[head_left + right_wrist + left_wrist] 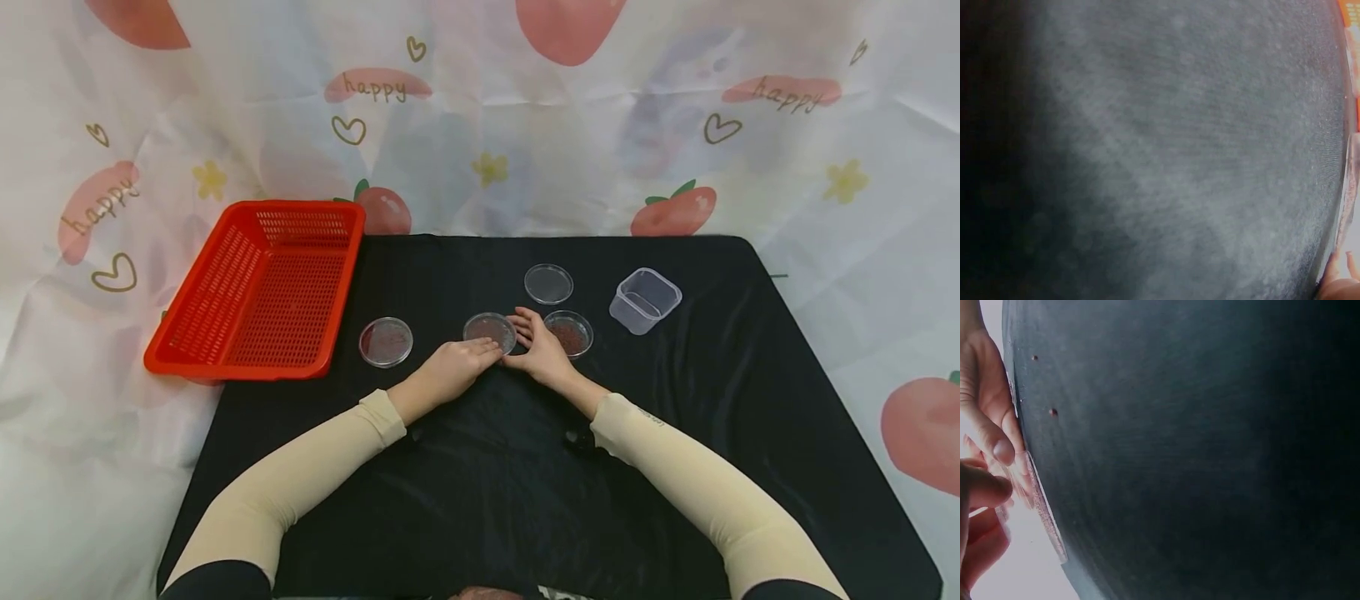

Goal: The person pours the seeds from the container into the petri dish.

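Note:
A round clear petri dish [486,327] lies between the two hands, with small reddish-brown granules [1044,509] showing through its side in the left wrist view. My left hand [459,368] is at its near edge, and its thumb and fingers pinch a clear lid [1004,522] over the dish. From the right side, my right hand [546,357] curves its thumb and fingers around the edge of the same lid. Just beyond the right hand, partly covered by it, stands another dish [572,335] of reddish-brown granules. Only fingertips [1339,287] show in the right wrist view.
A third dish [386,342] with reddish contents lies to the left. Behind the right-hand dish is a clear round lid [549,284]; a clear plastic box [637,312] stands farther right. A red basket [322,367] occupies the table's left. Loose granules [1054,412] dot the black cloth.

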The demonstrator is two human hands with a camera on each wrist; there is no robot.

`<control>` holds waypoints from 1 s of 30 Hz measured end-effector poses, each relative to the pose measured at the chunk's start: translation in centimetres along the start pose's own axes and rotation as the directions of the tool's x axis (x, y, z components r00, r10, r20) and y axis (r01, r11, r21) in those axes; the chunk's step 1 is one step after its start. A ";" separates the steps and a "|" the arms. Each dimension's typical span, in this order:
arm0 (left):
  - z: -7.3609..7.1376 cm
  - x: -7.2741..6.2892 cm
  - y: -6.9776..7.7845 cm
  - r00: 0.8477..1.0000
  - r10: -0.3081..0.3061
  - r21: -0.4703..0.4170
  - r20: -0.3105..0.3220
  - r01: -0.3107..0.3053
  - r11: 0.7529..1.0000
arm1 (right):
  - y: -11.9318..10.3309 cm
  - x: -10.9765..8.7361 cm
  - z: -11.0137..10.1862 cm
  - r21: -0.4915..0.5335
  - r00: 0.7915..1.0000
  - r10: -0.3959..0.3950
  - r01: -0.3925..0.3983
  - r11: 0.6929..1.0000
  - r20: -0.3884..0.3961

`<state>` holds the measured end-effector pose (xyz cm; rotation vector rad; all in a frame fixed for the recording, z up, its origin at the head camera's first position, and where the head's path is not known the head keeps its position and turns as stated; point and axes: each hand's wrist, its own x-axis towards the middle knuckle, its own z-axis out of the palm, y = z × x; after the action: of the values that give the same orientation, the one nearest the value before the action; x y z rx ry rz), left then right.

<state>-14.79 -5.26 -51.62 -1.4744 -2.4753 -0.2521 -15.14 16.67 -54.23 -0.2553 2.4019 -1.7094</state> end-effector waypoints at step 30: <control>-1.3 0.2 -0.2 0.970 -0.229 0.076 0.080 0.224 0.972 | -1.9 -3.0 -5.8 0.133 0.996 0.080 -0.073 0.988 -0.049</control>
<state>-14.85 -5.51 -50.29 -1.2006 -2.6969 -0.1463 -13.62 22.08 -50.39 -0.0978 2.2917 -1.8521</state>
